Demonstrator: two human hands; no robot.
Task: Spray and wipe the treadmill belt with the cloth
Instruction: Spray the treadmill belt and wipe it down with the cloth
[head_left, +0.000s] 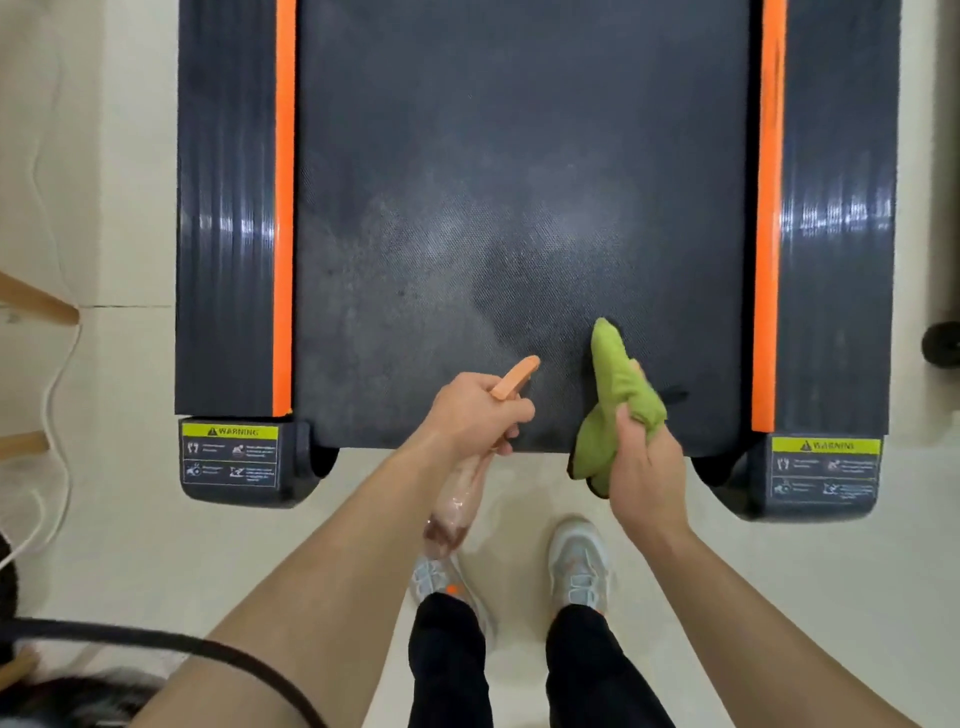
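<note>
Treadmill belt (519, 156) fills the upper frame, dark and textured, with a paler, damp-looking patch (498, 244) in its middle, at 12 o'clock from both hands. Left hand (475, 410) over the belt's near edge, fingers curled tight round the neck of a clear spray bottle (454, 501); the bottle's orange head (517, 376) points to 1 o'clock over the belt, its body trails to 7 o'clock above the floor (779, 597). Right hand (641, 462) at 3 o'clock of the left, close by, not touching, fingers clamped on a bunched green cloth (615, 384). Cloth tip points to 12 o'clock over the belt's near end; a tail hangs past the edge at 7 o'clock. Cannot tell whether cloth meets belt. Orange stripes (284, 208) flank the belt at 9 and 3 o'clock. Yellow warning labels (231, 431) on both rear corners. Pale shoes (579, 561) at 6 o'clock.
</note>
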